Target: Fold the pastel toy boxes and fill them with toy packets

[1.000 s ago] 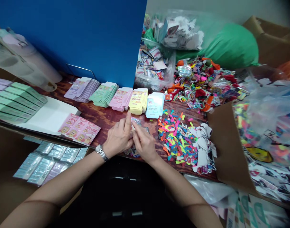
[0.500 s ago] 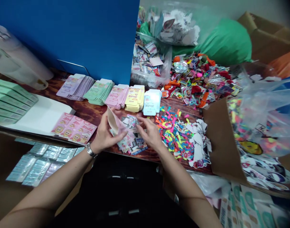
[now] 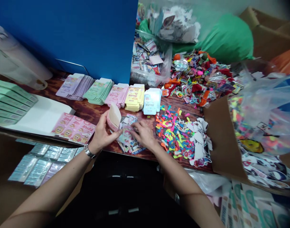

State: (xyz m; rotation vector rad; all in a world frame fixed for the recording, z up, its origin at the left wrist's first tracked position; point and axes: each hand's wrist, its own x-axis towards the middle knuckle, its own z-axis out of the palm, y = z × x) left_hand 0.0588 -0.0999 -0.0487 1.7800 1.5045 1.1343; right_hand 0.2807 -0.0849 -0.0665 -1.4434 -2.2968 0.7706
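My left hand point(image 3: 102, 134) is closed around a small pink paper box point(image 3: 114, 117), tilted with its open end up and facing me. A pile of small printed cards and clear packets point(image 3: 127, 137) lies between my hands at the table's front edge. Over the right side of this pile is my right hand point(image 3: 145, 135), its fingers bent and drawn together at the top packets. What its fingertips pinch is partly hidden. Behind the hands stand stacks of flat pink boxes point(image 3: 116, 95), yellow boxes point(image 3: 134, 97) and light-blue boxes point(image 3: 151, 102).
Colourful balloons point(image 3: 172, 133) and white-backed stickers point(image 3: 200, 139) lie to the right, beside a cardboard box point(image 3: 219, 136). Mixed trinkets point(image 3: 197, 76) and a clear bin of cards point(image 3: 147, 60) are behind. Filled pink boxes point(image 3: 75, 128) sit at left, near a blue panel point(image 3: 88, 31).
The pink box in my left hand has tipped so its open end shows more. My right hand has moved slightly left and down onto the card pile.
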